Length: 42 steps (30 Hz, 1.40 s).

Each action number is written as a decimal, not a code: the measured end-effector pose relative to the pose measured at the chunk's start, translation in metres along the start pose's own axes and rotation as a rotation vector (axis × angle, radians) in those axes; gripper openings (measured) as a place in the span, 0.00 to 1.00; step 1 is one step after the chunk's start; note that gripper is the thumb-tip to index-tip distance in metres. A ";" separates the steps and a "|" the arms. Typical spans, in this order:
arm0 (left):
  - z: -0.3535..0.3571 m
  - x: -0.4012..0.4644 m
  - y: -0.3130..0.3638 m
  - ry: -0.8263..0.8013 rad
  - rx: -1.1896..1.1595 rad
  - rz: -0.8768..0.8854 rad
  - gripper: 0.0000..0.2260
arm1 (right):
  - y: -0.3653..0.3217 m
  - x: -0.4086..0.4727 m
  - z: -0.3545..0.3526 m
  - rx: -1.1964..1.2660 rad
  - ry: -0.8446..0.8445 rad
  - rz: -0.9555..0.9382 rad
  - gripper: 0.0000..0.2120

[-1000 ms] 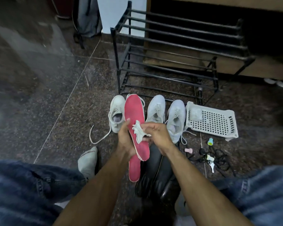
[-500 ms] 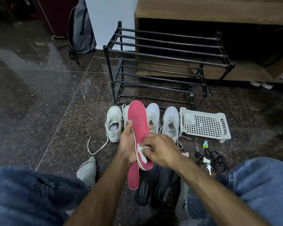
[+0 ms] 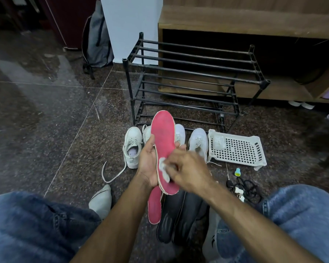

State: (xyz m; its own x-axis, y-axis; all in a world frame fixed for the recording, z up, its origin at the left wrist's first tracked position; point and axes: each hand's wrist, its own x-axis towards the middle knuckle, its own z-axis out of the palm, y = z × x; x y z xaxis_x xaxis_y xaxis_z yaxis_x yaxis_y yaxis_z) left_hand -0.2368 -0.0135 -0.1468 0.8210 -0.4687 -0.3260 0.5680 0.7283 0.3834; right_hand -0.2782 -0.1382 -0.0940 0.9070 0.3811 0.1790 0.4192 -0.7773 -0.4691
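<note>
Blurred right hand [image 3: 188, 168] half-hides the cloth [image 3: 162, 168] against the red insole [image 3: 164, 137].

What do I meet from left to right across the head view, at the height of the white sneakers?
Loose white shoelace → leftmost white sneaker → red insole in the left hand → rightmost white sneaker → white plastic basket.
</note>
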 end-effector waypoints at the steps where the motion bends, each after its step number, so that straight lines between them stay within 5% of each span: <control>1: 0.000 0.001 0.000 0.006 -0.025 -0.001 0.29 | -0.008 -0.012 0.000 0.014 -0.033 -0.056 0.11; 4: 0.000 0.004 -0.007 0.013 -0.035 -0.017 0.27 | -0.007 -0.017 0.001 -0.075 -0.021 -0.108 0.12; 10: 0.014 0.000 -0.004 -0.014 0.020 0.006 0.27 | 0.009 0.026 -0.021 -0.190 0.030 0.125 0.10; 18: 0.028 0.001 0.016 -0.028 -0.119 0.096 0.27 | -0.010 -0.037 0.006 -0.076 -0.102 -0.163 0.10; 21: 0.038 0.001 0.021 -0.017 -0.058 0.116 0.30 | -0.006 -0.027 -0.006 0.124 0.060 -0.046 0.09; 25: 0.032 -0.001 0.034 0.059 0.025 0.149 0.31 | -0.005 -0.022 -0.031 0.194 -0.079 -0.078 0.03; 27: 0.029 -0.003 0.035 0.086 0.047 0.156 0.30 | -0.001 -0.022 -0.037 0.364 -0.058 -0.011 0.09; 31: 0.019 -0.010 0.026 0.097 0.064 0.157 0.31 | 0.012 -0.013 -0.035 0.689 0.167 0.188 0.06; 34: 0.022 -0.012 0.014 0.064 0.033 0.102 0.28 | 0.011 -0.002 -0.024 0.606 0.235 0.242 0.11; 39: 0.024 -0.012 0.010 0.044 0.004 0.044 0.31 | -0.006 -0.019 -0.006 0.211 -0.018 -0.026 0.17; 42: 0.022 -0.013 0.008 0.028 0.029 0.012 0.29 | -0.007 -0.017 -0.011 0.062 -0.086 -0.057 0.12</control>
State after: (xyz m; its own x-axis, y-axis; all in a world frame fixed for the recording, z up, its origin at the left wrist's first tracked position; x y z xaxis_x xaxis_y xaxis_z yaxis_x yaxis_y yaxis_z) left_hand -0.2417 -0.0122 -0.1198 0.8264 -0.4454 -0.3446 0.5595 0.7188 0.4127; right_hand -0.2958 -0.1452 -0.0839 0.8737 0.4678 0.1331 0.4645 -0.7214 -0.5136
